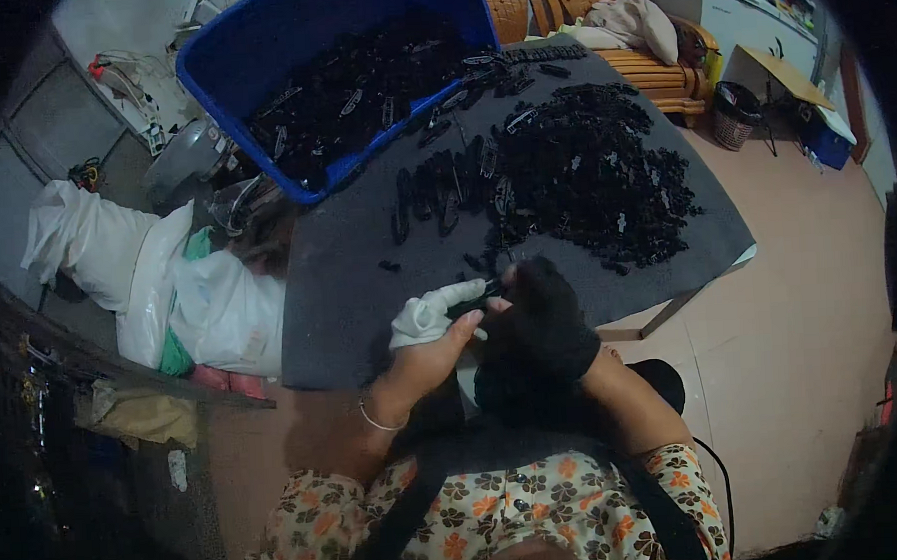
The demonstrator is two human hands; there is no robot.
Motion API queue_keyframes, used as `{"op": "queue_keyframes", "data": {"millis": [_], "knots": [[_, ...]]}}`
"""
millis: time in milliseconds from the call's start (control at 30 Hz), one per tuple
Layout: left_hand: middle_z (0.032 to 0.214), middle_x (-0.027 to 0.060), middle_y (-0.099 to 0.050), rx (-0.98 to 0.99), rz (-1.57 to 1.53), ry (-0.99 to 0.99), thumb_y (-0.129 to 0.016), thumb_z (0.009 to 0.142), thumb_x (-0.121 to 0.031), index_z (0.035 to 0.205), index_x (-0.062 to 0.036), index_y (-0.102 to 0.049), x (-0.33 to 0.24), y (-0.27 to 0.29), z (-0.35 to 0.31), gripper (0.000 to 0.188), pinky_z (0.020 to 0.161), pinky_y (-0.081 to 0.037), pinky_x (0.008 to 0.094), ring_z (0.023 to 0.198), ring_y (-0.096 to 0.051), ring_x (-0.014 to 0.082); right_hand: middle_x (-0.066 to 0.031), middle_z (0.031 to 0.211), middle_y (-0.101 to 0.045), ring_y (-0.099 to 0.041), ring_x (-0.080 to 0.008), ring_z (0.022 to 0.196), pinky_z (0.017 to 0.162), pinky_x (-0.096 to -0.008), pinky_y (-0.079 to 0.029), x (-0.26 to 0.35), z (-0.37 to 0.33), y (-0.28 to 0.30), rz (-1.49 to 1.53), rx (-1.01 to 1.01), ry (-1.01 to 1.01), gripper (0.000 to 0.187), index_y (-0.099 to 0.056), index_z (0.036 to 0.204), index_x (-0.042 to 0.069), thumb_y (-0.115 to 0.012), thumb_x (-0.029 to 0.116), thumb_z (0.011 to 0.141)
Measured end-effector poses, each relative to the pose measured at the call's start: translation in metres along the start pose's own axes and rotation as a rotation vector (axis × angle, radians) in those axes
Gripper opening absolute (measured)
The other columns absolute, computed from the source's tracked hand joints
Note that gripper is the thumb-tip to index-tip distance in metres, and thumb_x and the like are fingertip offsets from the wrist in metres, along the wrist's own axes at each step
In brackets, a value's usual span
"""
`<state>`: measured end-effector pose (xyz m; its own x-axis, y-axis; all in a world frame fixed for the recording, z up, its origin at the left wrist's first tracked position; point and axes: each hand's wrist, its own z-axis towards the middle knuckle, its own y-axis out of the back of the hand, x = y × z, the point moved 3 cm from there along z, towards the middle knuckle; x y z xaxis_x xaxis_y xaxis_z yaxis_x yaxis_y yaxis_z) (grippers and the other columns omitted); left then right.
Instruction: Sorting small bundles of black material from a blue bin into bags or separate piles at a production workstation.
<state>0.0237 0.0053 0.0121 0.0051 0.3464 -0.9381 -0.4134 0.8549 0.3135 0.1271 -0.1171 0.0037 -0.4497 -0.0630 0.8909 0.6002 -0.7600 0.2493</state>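
At six o'clock on a grey-covered desk [334,285], two gloved hands meet. The left hand [428,318], in white, grips a small dark part [467,305]; the right hand [547,316], in black, meets it, its grip too dark to tell. Black pieces [589,179] heap at one o'clock from them, a blue bin [223,108] at eleven.

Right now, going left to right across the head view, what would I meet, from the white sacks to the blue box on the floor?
White sacks → left hand → right hand → brown wicker basket → blue box.
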Motion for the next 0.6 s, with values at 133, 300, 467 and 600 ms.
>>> {"op": "queue_keyframes", "data": {"millis": [133, 300, 467, 600], "knots": [[0.093, 0.0102, -0.064, 0.046, -0.085, 0.098, -0.058, 0.084, -0.005, 0.109, 0.0037, -0.057, -0.011, 0.004, -0.007, 0.027, 0.068, -0.051, 0.0252, 0.078, -0.061, 0.0129, -0.0147, 0.087, -0.057, -0.057, -0.0214, 0.077, 0.066, -0.0306, -0.045, -0.003, 0.003, 0.005, -0.185, -0.025, 0.321, 0.030, -0.054, 0.095, -0.001, -0.070, 0.014, 0.074], [0.095, 0.0111, -0.063, 0.134, 0.163, -0.062, -0.059, 0.084, -0.005, 0.108, 0.0020, -0.059, -0.020, 0.004, -0.012, 0.025, 0.069, -0.051, 0.0255, 0.079, -0.061, 0.0135, -0.0180, 0.087, -0.061, -0.062, -0.0262, 0.079, 0.069, -0.0350, -0.047, -0.010, 0.001, 0.007, -0.048, 0.377, -0.009, 0.037, -0.059, 0.099, -0.002, -0.070, 0.024, 0.074], [0.102, 0.0109, -0.061, 0.255, 0.201, -0.012, -0.061, 0.082, -0.007, 0.109, -0.0010, -0.058, -0.013, 0.010, 0.000, 0.028, 0.072, -0.051, 0.0266, 0.083, -0.061, 0.0142, -0.0194, 0.085, -0.062, -0.062, -0.0312, 0.079, 0.070, -0.0365, -0.048, -0.007, 0.003, 0.016, -0.169, 0.498, 0.004, 0.035, -0.062, 0.097, 0.002, -0.066, 0.030, 0.076], [0.111, 0.0121, -0.056, 0.108, 0.574, -0.257, -0.067, 0.077, -0.019, 0.114, -0.0077, -0.056, -0.007, 0.034, 0.044, 0.040, 0.077, -0.049, 0.0325, 0.089, -0.060, 0.0210, -0.0165, 0.084, -0.063, -0.061, -0.0326, 0.078, 0.070, -0.0393, -0.047, 0.009, -0.003, 0.024, -0.352, 0.724, 0.124, 0.027, -0.063, 0.088, 0.005, -0.066, 0.028, 0.075]]}}
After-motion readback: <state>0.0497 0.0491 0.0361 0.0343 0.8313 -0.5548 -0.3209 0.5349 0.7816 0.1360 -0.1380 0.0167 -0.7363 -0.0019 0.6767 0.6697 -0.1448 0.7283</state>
